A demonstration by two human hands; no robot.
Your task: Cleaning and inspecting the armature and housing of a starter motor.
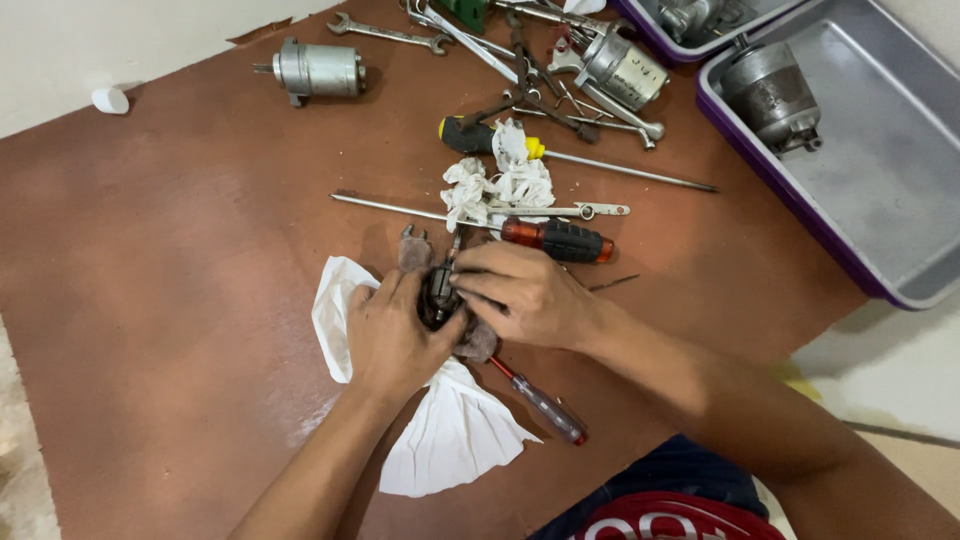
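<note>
Both hands meet at the centre of the brown mat [180, 250]. The left hand [392, 335] wraps around a small dark metal part [437, 295], gripping it firmly over a white cloth [450, 430]. The right hand [525, 295] comes in from three o'clock, fingers curled tight on that same part. At twelve o'clock lies an orange-and-black screwdriver [557, 240]; at five o'clock, a slim red screwdriver [540, 400]. Up at two o'clock sits a grey tray [880, 190].

Three screwdrivers [556, 240], two trays [880, 190]
</note>
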